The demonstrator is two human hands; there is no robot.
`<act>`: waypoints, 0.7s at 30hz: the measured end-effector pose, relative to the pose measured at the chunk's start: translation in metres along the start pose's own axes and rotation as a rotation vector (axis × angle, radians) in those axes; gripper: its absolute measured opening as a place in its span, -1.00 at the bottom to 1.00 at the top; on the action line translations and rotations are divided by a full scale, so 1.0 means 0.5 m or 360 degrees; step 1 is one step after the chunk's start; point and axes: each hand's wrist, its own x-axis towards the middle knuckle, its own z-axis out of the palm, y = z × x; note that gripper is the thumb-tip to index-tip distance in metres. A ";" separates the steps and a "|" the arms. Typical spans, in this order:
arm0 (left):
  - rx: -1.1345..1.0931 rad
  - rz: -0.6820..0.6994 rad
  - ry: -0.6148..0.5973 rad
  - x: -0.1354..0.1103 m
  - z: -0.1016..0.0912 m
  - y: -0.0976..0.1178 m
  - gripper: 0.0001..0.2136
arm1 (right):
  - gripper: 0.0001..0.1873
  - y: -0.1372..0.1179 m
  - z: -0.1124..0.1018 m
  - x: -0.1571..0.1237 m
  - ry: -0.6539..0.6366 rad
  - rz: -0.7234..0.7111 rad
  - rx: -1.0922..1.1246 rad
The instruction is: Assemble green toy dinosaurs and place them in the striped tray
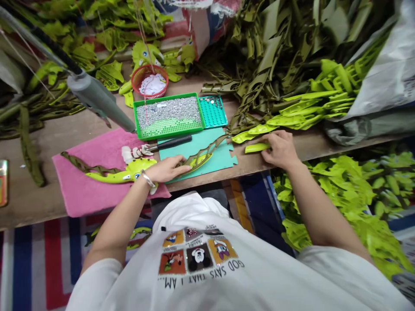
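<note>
My left hand [167, 169] lies flat, fingers stretched, on an olive and lime plastic blade piece [200, 159] that rests on a teal foam mat [197, 152]. My right hand [280, 149] is curled round a small lime green plastic part [256, 148] at the foot of a pile of lime green parts [304, 110]. A lime green toy piece with an eye sticker [125, 172] lies on a pink cloth [94, 172] just left of my left wrist. A black-handled tool [171, 142] lies across the mat's top edge.
A green tray of small silver screws [168, 115] and a teal tray [212, 111] stand behind the mat. A red basket [149, 80] sits further back. A grey arm [97, 97] reaches in from the left. Olive parts [275, 56] heap at the back; more lime parts [356, 203] lie below right.
</note>
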 end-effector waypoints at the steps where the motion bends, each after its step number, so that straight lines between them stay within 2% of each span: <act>1: -0.0043 0.0033 -0.0021 0.002 -0.002 -0.003 -0.56 | -0.67 0.000 -0.005 0.004 -0.0033 -0.0046 0.0027; 4: -0.0056 0.0090 -0.0027 0.010 -0.006 -0.011 -0.58 | -0.82 -0.015 -0.020 0.009 -0.0072 -0.0162 0.0212; 6: -0.0031 0.0090 -0.0033 0.015 -0.008 -0.016 -0.59 | -0.89 -0.041 -0.027 0.011 -0.0005 -0.0186 0.0355; 8: -0.0040 0.0074 -0.0051 0.019 -0.008 -0.020 -0.57 | -0.87 -0.083 -0.029 0.015 0.0102 -0.0173 0.0459; 11: -0.0137 0.0034 -0.0042 0.023 -0.005 -0.025 -0.55 | -0.82 -0.175 -0.029 0.028 0.0186 -0.0216 0.0496; 13: -0.0258 0.0016 -0.0010 0.024 -0.002 -0.027 -0.52 | -0.76 -0.246 -0.028 0.041 0.0141 -0.0402 0.0473; 16: -0.0407 -0.0013 0.0024 0.025 0.003 -0.028 -0.43 | -0.63 -0.335 -0.028 0.060 0.0018 -0.0797 0.0503; 18: -0.0465 -0.0034 0.0021 0.026 0.005 -0.027 -0.36 | -0.63 -0.371 -0.027 0.072 -0.0060 -0.0955 0.0473; 21: -0.0522 -0.0019 -0.0003 0.026 0.006 -0.025 -0.34 | -0.70 -0.390 -0.019 0.092 -0.0149 -0.1075 0.0352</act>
